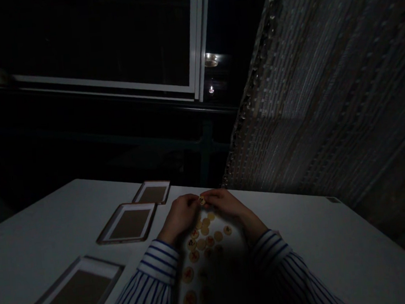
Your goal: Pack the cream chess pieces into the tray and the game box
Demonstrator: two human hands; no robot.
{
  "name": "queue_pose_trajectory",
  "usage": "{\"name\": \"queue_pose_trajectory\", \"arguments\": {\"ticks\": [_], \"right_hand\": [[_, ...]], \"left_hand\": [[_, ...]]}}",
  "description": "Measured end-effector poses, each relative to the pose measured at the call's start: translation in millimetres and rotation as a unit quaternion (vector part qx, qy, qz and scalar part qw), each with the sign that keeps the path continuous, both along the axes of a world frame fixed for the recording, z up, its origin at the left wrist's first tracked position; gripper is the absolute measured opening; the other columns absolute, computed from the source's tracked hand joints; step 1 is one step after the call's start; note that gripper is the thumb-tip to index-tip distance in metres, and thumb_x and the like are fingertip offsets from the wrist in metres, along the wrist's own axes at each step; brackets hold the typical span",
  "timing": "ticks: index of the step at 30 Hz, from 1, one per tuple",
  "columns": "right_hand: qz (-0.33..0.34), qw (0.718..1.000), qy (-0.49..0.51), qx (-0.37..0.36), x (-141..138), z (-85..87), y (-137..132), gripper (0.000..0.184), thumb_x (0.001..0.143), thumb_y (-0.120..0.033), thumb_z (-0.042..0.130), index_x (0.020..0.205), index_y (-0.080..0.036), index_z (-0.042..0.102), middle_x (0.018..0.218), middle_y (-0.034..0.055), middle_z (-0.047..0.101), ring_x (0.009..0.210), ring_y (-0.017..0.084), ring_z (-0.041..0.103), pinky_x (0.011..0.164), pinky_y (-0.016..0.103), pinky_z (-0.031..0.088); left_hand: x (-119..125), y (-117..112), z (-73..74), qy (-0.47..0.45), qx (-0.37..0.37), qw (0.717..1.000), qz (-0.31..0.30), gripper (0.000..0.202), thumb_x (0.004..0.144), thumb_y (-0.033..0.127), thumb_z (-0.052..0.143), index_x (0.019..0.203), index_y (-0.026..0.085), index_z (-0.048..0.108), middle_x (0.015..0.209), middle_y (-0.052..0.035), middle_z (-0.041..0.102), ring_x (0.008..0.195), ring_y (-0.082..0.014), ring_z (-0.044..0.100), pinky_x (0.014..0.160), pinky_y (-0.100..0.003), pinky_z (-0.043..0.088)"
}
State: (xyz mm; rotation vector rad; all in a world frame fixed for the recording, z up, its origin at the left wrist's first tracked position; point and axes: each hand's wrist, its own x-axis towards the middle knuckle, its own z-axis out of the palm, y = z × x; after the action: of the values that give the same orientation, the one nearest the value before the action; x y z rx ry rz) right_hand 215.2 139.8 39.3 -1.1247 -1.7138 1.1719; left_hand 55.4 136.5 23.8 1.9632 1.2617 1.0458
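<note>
My left hand [180, 215] and my right hand [224, 203] meet at the far side of a white table [45, 222]. Together their fingertips pinch one small round tan disc [202, 200] with a red mark on it. Both hands are closed round it. Below them, between my forearms, several similar round discs [205, 239] with red marks lie flat on the table. Blue-and-white striped sleeves [158, 262] cover both wrists.
Three flat frames with brown centres lie to the left: a small one [152, 193] at the back, a middle one [128, 222] and a large one [69, 296] nearest me. A dark window [108, 42] is behind the table and a pale curtain [324, 89] hangs at the right.
</note>
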Motion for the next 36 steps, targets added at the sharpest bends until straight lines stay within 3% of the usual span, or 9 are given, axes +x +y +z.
{"name": "queue_pose_trajectory", "arguments": {"ticks": [8, 14, 20, 25, 30, 36], "right_hand": [[-0.053, 0.997, -0.061, -0.012, -3, 2.4, -1, 0.030, 0.076, -0.026, 0.050, 0.099, -0.012, 0.061, 0.063, 0.0012, 0.063, 0.059, 0.011, 0.056, 0.057, 0.021, 0.040], [-0.016, 0.982, -0.140, 0.124, -6, -0.6, -2, 0.025, 0.077, -0.025, 0.048, 0.093, -0.014, 0.064, 0.082, 0.0034, 0.066, 0.075, 0.014, 0.058, 0.066, 0.022, 0.042], [-0.008, 0.938, -0.281, 0.203, -9, 5.4, -12, 0.029, 0.076, -0.028, 0.050, 0.101, -0.019, 0.061, 0.088, 0.0020, 0.065, 0.078, 0.014, 0.056, 0.068, 0.023, 0.039], [-0.044, 0.890, -0.405, 0.206, -7, 4.0, -13, 0.028, 0.081, -0.033, 0.044, 0.099, -0.019, 0.060, 0.088, 0.0043, 0.064, 0.078, 0.015, 0.056, 0.063, 0.023, 0.035], [-0.079, 0.826, -0.527, 0.182, -6, -7.4, -8, 0.030, 0.082, -0.035, 0.038, 0.094, -0.018, 0.060, 0.089, 0.0086, 0.064, 0.084, 0.019, 0.057, 0.065, 0.026, 0.035], [-0.081, 0.810, -0.560, 0.155, -9, -13.6, -2, 0.027, 0.077, -0.031, 0.043, 0.089, -0.015, 0.062, 0.096, 0.0125, 0.063, 0.091, 0.024, 0.056, 0.070, 0.031, 0.036]], "left_hand": [[4, 5, -8.1, -0.098, -0.054, 0.994, 0.020, 0.029, 0.072, 0.036, 0.049, 0.080, 0.013, 0.065, 0.077, -0.0065, 0.068, 0.072, -0.0176, 0.061, 0.063, -0.026, 0.045], [3, 1, -1.2, -0.104, -0.068, 0.990, 0.068, 0.023, 0.068, 0.030, 0.053, 0.077, 0.013, 0.064, 0.076, -0.0064, 0.068, 0.072, -0.0173, 0.061, 0.065, -0.026, 0.045], [-1, 6, -7.2, -0.062, -0.065, 0.992, 0.091, 0.021, 0.069, 0.025, 0.049, 0.076, 0.014, 0.065, 0.077, -0.0069, 0.068, 0.073, -0.0175, 0.061, 0.065, -0.025, 0.045], [-2, 8, -11.8, -0.012, -0.044, 0.995, 0.093, 0.025, 0.073, 0.028, 0.045, 0.079, 0.014, 0.066, 0.080, -0.0084, 0.069, 0.077, -0.0192, 0.061, 0.068, -0.027, 0.044], [-4, 6, -4.3, 0.052, -0.024, 0.991, 0.119, 0.029, 0.076, 0.029, 0.044, 0.091, 0.013, 0.064, 0.094, -0.0116, 0.067, 0.088, -0.0198, 0.060, 0.078, -0.027, 0.042], [-8, 2, 0.6, 0.127, -0.019, 0.984, 0.127, 0.033, 0.078, 0.029, 0.043, 0.100, 0.012, 0.061, 0.099, -0.0140, 0.065, 0.093, -0.0219, 0.059, 0.081, -0.029, 0.041]]}}
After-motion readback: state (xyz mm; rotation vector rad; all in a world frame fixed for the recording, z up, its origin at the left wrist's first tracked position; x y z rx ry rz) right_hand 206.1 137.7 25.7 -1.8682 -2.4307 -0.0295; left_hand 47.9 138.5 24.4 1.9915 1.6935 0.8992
